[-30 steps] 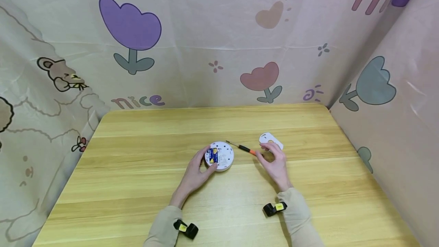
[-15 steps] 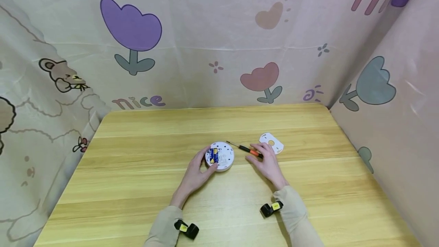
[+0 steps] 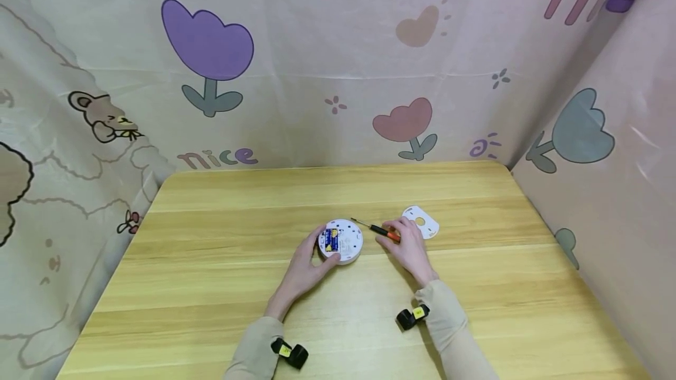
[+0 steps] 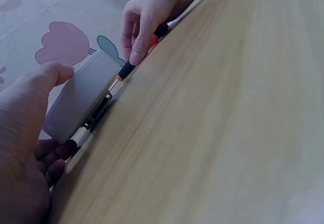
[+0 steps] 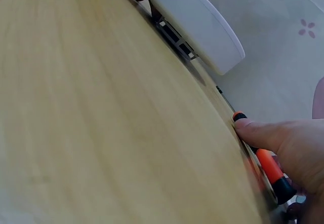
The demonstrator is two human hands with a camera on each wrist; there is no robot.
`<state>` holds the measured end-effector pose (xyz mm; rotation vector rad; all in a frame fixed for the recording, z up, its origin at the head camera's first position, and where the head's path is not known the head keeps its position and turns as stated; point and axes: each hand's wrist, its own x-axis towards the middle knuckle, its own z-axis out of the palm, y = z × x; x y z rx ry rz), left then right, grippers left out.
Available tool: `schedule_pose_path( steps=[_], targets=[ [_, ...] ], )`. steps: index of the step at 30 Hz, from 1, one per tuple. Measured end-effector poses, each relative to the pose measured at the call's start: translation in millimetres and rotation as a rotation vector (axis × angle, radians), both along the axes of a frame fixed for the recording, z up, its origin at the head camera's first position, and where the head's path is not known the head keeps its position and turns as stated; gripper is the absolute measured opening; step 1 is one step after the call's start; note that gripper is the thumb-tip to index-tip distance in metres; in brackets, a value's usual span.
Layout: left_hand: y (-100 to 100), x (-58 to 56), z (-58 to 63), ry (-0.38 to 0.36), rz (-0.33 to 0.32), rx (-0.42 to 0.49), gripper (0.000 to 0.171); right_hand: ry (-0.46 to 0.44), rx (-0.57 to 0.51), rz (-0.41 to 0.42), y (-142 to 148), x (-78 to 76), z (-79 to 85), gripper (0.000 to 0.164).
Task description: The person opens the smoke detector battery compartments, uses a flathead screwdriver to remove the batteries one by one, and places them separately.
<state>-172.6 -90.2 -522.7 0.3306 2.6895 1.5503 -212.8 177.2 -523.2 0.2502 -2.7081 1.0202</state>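
My left hand (image 3: 306, 265) grips a round white smoke detector (image 3: 350, 242) by its left edge, thumb at the front and fingers at the back. Blue-and-yellow batteries (image 3: 331, 240) sit in its upturned face. In the left wrist view, the white detector (image 4: 83, 95) stands just over the table with a dark slotted part (image 4: 98, 110) beneath it. My right hand (image 3: 412, 246) pinches the orange-and-black handle of a screwdriver (image 3: 377, 229), whose thin shaft points at the detector. In the right wrist view, the thumb (image 5: 258, 133) presses along the handle's front part.
A white mounting plate (image 3: 429, 228) with a central hole lies behind my right hand. The wooden table (image 3: 211, 286) reaches back to a patterned cloth (image 3: 296, 46), which also hangs on both sides. Black wrist cameras (image 3: 290, 353) sit on the sleeves.
My right hand has moved left, off the mounting plate and onto the screwdriver handle, its fingers closing there. The left hand keeps its hold on the detector. The head view has shifted slightly.
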Motion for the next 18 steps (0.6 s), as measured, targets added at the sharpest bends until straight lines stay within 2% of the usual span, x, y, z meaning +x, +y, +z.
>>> schedule_pose_path(
  steps=[12,18],
  targets=[
    [5,2.3,13.5,-0.117,0.031,-0.045,0.119,-0.042,0.035,-0.018,-1,-4.0,4.8,0.028],
    [10,3.2,21.1,-0.131,0.050,-0.085,0.128,-0.053,0.043,-0.033,-3,-3.6,7.9,0.020]
  ],
)
